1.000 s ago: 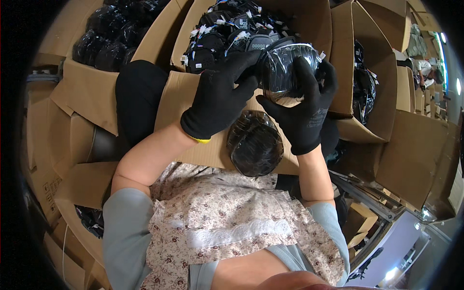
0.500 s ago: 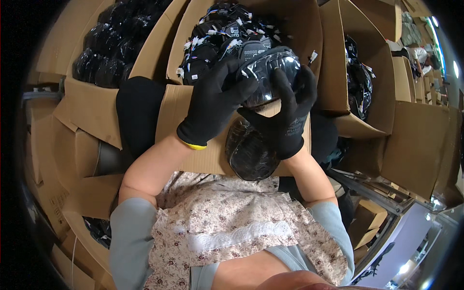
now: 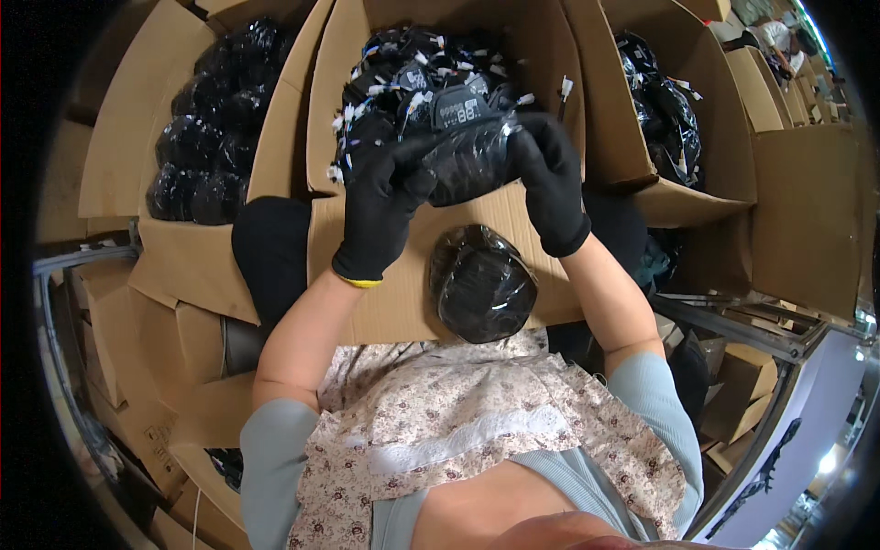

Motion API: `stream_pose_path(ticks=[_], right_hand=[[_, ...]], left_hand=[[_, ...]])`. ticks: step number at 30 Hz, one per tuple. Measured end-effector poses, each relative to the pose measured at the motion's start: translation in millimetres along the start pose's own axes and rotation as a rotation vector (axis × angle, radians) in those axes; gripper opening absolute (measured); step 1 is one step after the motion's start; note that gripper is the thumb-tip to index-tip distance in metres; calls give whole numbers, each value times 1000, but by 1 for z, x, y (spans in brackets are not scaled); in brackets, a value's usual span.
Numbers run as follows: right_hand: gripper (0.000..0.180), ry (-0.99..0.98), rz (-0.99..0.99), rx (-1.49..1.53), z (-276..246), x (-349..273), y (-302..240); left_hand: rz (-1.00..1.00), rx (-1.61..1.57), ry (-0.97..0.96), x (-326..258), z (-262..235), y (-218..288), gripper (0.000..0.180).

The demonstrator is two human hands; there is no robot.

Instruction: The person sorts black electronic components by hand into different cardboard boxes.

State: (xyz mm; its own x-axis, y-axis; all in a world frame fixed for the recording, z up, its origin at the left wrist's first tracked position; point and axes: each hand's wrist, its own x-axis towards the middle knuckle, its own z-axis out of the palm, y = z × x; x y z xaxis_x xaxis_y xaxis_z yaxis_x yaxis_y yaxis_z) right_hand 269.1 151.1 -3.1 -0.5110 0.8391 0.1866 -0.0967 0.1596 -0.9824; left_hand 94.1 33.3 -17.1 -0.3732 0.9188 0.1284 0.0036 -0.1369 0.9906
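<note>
— What do we have in hand here?

— We hold a black item sealed in a clear plastic bag (image 3: 467, 160) above the middle cardboard box (image 3: 541, 55). Our left hand (image 3: 380, 206) and right hand (image 3: 550, 179), both in black gloves, grip it from either side, fingers (image 3: 399, 170) curled and pressed against the wrap. A small rectangular label with pale print (image 3: 458, 112) sits on its upper face.

— And below the hands?

— A second bagged black piece (image 3: 481, 284), rounded and glossy, rests against the front flap of the box (image 3: 403, 284), just under the held one and apart from it.

— What fills the boxes?

— The middle box carries a heap of black pieces with small white tags (image 3: 403, 69). The left box (image 3: 128, 137) holds shiny black bagged bundles (image 3: 206, 137); the right box (image 3: 697, 197) holds more of the same (image 3: 665, 101).

— The room around us?

— Brown cartons (image 3: 119, 321) stack at our left, a grey metal rail (image 3: 742, 325) runs at the right, and another person (image 3: 779, 37) shows at the top right edge, too small to read further.
</note>
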Motion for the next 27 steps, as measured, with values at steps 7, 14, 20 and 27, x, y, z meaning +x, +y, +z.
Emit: stream_pose_path(ticks=[7,14,20,27], right_hand=[[24,4,-46,-150,2,-19,28],[20,-27,-45,-34,3,-20,32],[20,-55,-165,-147,-8,-8,18],[41,-47,-505,-485,4,14,-28]], left_hand=[[109,317,-122,4,-4,-10,31],[153,160,-58,-2,-4,-38,42],[182,310,-256,15,-3,3,36],[355,454,-152,33,1,8,48]])
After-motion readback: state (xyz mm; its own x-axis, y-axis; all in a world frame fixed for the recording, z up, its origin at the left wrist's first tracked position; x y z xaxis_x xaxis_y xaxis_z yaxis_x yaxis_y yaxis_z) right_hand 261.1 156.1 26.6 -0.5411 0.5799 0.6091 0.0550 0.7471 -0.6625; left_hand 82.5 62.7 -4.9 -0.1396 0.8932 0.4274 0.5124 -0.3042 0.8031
